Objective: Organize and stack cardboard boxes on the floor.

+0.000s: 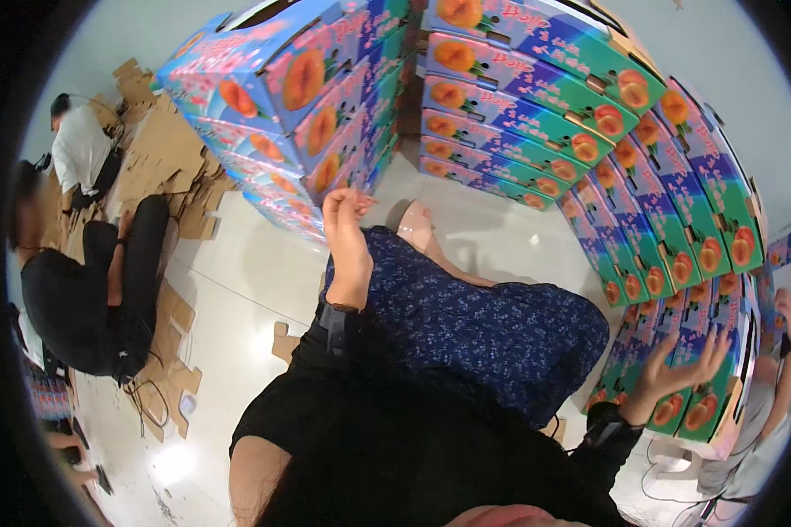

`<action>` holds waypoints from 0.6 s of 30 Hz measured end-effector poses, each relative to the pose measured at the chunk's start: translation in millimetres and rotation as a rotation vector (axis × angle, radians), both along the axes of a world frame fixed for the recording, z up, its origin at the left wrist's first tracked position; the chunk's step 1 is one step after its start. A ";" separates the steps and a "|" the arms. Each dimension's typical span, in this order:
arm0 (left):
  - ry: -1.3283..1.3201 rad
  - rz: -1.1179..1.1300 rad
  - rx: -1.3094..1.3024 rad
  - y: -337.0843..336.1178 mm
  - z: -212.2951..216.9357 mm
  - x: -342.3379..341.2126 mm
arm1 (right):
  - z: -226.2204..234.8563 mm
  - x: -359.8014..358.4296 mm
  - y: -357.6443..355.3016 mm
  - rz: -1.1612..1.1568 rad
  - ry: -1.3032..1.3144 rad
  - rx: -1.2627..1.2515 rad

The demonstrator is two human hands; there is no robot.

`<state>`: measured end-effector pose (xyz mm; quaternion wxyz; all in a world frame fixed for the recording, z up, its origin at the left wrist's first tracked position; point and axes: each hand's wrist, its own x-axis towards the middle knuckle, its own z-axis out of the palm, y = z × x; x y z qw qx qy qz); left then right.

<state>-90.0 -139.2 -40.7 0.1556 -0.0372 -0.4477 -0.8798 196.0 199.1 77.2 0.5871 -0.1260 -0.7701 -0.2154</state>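
My left hand (349,250) is raised in front of the left stack of printed fruit cartons (237,97). Its fingers are bent and drawn together, and no object shows in them. I cannot tell whether it touches the cartons. Off to the right, my right hand (677,369) has its fingers spread, with nothing held. It is nearest a low stack of fruit cartons (624,351), blue, purple and green with peach pictures. Both wrists wear dark bands.
More stacked cartons stand ahead (518,114) and to the right (677,193). Flattened cardboard (171,145) lies on the pale floor at the left. A person in black (88,299) sits there, and one in white (83,145) is farther back. Another person (765,430) is at the right edge.
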 end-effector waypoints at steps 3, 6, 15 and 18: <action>-0.044 0.092 0.010 -29.3 -4.5 0.8 | -12.1 -36.7 -17.8 0.188 -0.060 -0.086; -0.069 0.179 0.004 -54.4 -10.0 2.4 | -29.9 -69.1 -37.9 0.404 -0.159 -0.184; -0.231 0.304 -0.058 -102.7 -19.3 15.9 | -94.6 -155.3 -100.7 0.653 -0.456 -0.484; -0.235 0.290 -0.133 -111.7 -18.0 18.9 | -115.7 -174.5 -104.5 0.674 -0.579 -0.514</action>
